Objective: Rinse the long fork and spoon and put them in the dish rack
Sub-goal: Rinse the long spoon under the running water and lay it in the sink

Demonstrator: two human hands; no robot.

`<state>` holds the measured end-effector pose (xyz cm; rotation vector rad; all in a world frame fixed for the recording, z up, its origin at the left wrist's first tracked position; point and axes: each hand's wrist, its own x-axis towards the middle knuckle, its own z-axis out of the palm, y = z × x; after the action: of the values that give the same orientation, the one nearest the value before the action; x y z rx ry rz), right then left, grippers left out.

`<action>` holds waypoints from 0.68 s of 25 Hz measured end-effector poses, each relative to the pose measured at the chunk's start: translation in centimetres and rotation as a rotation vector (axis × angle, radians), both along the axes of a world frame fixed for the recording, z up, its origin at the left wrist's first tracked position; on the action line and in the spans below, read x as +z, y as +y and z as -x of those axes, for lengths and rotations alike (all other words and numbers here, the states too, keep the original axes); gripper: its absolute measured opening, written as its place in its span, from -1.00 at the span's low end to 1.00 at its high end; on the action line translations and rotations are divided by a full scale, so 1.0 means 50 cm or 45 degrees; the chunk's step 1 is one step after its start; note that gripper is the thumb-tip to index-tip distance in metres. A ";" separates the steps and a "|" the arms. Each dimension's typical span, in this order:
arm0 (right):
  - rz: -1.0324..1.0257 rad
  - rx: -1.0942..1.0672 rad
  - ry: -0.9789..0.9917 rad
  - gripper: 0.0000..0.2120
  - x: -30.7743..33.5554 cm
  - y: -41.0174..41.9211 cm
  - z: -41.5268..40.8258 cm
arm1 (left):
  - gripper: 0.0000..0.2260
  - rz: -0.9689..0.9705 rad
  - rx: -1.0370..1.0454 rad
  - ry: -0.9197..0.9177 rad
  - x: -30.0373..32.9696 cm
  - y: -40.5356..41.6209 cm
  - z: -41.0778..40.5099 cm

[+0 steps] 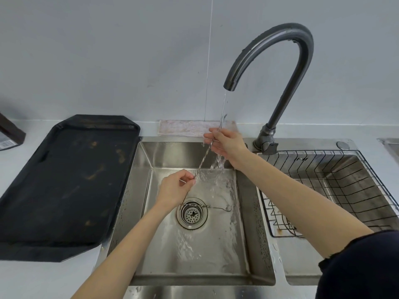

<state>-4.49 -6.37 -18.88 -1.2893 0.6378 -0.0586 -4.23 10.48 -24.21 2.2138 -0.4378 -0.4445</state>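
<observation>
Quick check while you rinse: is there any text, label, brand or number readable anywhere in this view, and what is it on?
None can be read.
Dark box at the far left edge: a white label with print, too small and blurred to read.
Back wall of the right basin, behind the wire dish rack: a small dark mark, possibly a logo, illegible.
Faucet, sink, black tray, cloth: no visible text.

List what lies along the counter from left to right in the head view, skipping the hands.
Dark box at the left edge → black tray → left sink basin with the drain strainer → faucet base → wire dish rack in the right basin.
</observation>
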 end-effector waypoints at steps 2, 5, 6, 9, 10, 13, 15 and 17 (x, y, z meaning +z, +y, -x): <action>-0.007 0.015 -0.010 -0.73 -0.002 -0.004 0.001 | -0.89 0.047 -0.009 0.008 0.009 -0.008 -0.004; -0.007 0.014 -0.037 -0.73 0.005 -0.012 -0.001 | -0.84 0.097 -0.024 0.014 0.022 -0.026 -0.013; -0.005 0.007 -0.056 -0.73 0.013 -0.016 -0.003 | -0.85 0.118 -0.028 0.028 0.026 -0.033 -0.017; 0.063 -0.006 -0.099 -0.73 0.043 -0.033 -0.013 | -0.92 0.215 -0.043 0.103 0.037 -0.060 -0.026; 0.086 -0.011 -0.105 -0.73 0.053 -0.039 -0.016 | -0.92 0.246 -0.044 0.130 0.041 -0.070 -0.029; 0.173 -0.017 -0.101 -0.74 0.072 -0.055 -0.022 | -0.84 0.322 -0.021 0.217 0.047 -0.097 -0.038; 0.211 -0.028 -0.111 -0.75 0.077 -0.066 -0.022 | -0.82 0.352 -0.016 0.280 0.049 -0.113 -0.042; 0.248 -0.038 -0.136 -0.76 0.081 -0.075 -0.021 | -0.82 0.395 -0.006 0.327 0.048 -0.131 -0.047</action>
<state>-3.44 -10.11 -14.83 -1.4542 0.5701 -0.2176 -1.87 3.92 -21.81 1.8286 -0.3480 -0.6115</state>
